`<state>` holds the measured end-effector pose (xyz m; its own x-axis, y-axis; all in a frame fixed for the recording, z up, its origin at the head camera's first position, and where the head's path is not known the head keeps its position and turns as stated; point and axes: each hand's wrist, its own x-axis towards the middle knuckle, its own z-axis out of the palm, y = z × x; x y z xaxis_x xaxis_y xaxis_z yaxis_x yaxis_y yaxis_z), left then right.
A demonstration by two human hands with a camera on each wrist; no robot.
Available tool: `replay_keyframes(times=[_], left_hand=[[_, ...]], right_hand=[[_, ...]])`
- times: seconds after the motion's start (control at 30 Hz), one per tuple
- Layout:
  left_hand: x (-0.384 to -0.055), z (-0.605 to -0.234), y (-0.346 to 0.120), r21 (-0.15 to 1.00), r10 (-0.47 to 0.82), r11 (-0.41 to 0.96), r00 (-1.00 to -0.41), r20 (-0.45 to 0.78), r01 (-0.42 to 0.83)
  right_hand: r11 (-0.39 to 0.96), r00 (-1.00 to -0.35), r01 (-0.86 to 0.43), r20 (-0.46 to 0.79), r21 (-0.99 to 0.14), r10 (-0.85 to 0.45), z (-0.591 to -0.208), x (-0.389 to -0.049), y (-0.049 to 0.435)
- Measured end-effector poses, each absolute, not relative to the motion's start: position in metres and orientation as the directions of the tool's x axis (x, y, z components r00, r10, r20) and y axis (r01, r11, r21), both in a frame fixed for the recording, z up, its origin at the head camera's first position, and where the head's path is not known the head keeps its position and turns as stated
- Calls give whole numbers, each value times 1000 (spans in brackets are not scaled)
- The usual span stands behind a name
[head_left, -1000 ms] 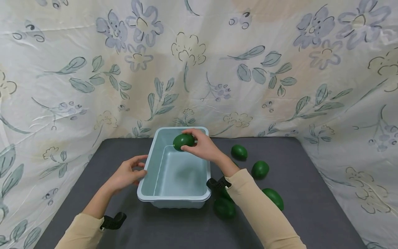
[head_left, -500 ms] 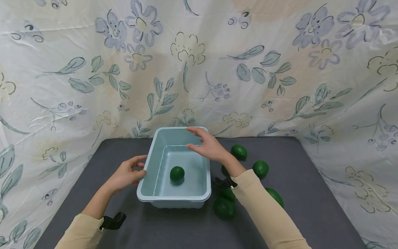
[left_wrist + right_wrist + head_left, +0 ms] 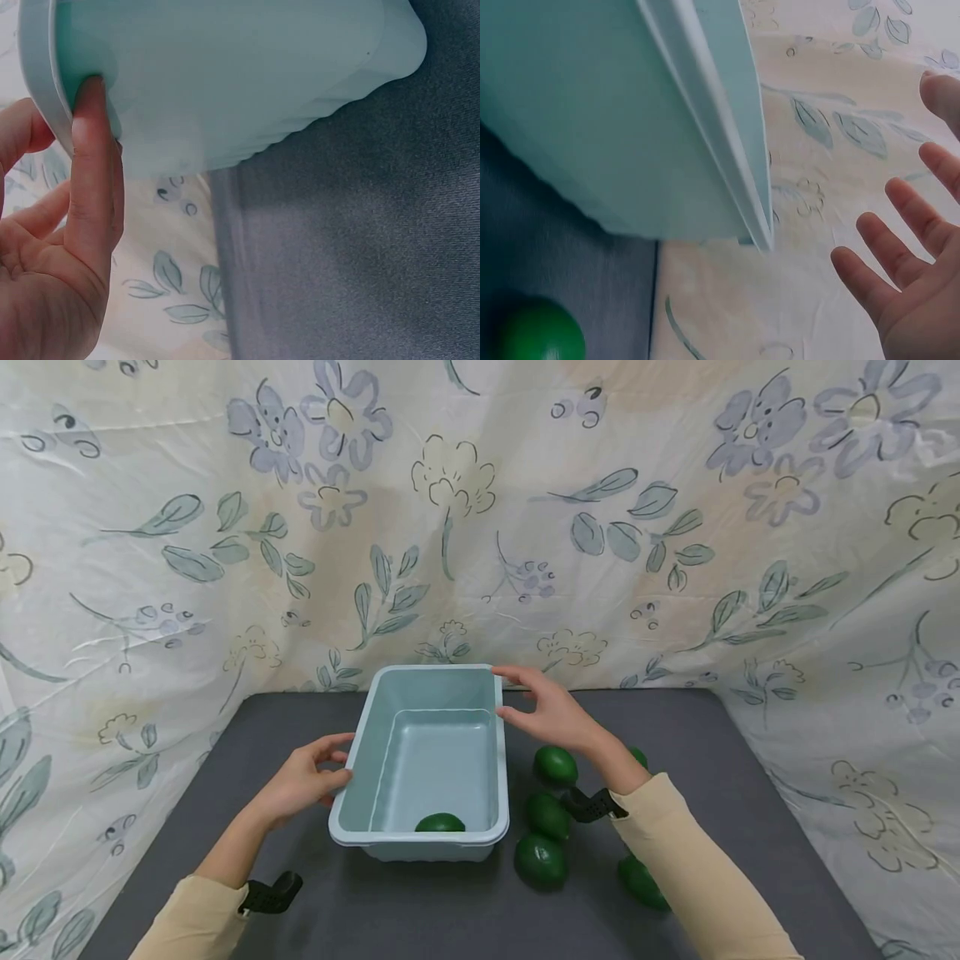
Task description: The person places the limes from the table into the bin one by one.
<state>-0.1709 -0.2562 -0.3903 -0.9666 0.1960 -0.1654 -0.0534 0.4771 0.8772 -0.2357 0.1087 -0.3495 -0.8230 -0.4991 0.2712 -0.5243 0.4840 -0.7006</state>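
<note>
A pale blue plastic basin (image 3: 418, 838) stands on the dark table. My left hand (image 3: 303, 775) holds its left side; in the left wrist view the fingers (image 3: 91, 172) lie under the rim against the outer wall, with the thumb across the rim. One glossy green avocado (image 3: 440, 823) lies inside at the near end, partly hidden by the front rim. My right hand (image 3: 551, 708) is over the basin's right rim, fingers spread and holding nothing. In the right wrist view that hand (image 3: 922, 277) is apart from the rim (image 3: 712, 112).
Right of the basin lie several more avocados, among them a far one (image 3: 556, 767), a middle one (image 3: 547, 816) and a near one (image 3: 542, 862). Another avocado (image 3: 641, 883) is partly covered by the right sleeve (image 3: 697, 868). A floral cloth (image 3: 480, 527) hangs behind the table.
My right hand let go of an avocado, which dropped into the basin and rolled to its near end. The hand then moved right to the rim. My left hand stayed put.
</note>
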Motion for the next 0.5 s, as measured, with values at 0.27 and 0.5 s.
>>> replay_keyframes(times=[0.27, 0.5], left_hand=[[-172, -390, -256, 871, 193, 488, -965, -175, -60], [-172, -389, -255, 863, 184, 501, -968, -171, -57]], right_hand=[[503, -825, -526, 270, -686, -496, -345, -227, 141], [526, -839, -508, 255, -682, -480, -349, -217, 177]])
